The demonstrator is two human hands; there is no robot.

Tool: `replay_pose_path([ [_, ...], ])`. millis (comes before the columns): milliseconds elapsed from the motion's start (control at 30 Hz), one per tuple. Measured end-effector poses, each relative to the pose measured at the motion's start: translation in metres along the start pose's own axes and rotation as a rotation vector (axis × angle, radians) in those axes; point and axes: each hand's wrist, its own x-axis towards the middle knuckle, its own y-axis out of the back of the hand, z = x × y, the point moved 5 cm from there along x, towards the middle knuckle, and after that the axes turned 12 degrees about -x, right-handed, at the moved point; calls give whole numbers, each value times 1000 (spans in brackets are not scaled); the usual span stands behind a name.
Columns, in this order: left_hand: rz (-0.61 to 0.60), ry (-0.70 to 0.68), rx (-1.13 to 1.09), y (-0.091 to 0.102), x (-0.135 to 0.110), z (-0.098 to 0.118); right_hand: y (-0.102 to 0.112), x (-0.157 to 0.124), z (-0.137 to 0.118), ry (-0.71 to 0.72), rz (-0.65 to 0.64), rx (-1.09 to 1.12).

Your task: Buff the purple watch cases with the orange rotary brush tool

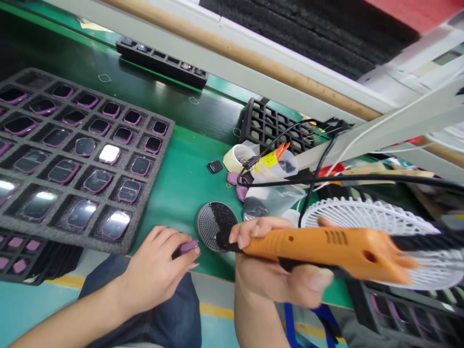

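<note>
My left hand (159, 263) is closed around a small purple watch case (188, 247), pinched between the thumb and fingers near the table's front edge. In my right hand (268, 270) is an orange handheld tool (326, 251) with vent slots, held level across the view; its right end is blurred and its exact kind is unclear. Beside its black left end lies a round disc (212, 224), part silver mesh and part black. Left of my left hand, a grey foam tray (154, 181) holds many purple-rimmed watch cases in square pockets.
A white round grille (369, 212) stands behind the tool. A tape roll (237, 157), plastic bags, purple pieces and black cables (348, 180) clutter the green bench (181, 159). Further black trays (270, 125) sit at the back; others are lower left and right. A pale shelf frame crosses above.
</note>
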Motion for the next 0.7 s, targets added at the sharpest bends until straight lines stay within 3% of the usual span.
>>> replay_pose_path([
  [167,-16,22,-3,-1,2,2,-9,-8,-29,119,-44,-47],
  [300,20,41,15,-2,3,2,-19,-15,-27,31,-193,-33],
  [467,40,51,15,-3,4,1,-23,-17,-13,-79,-274,-89],
  [700,55,53,18,-3,6,2,-29,-19,-15,28,-201,-11],
])
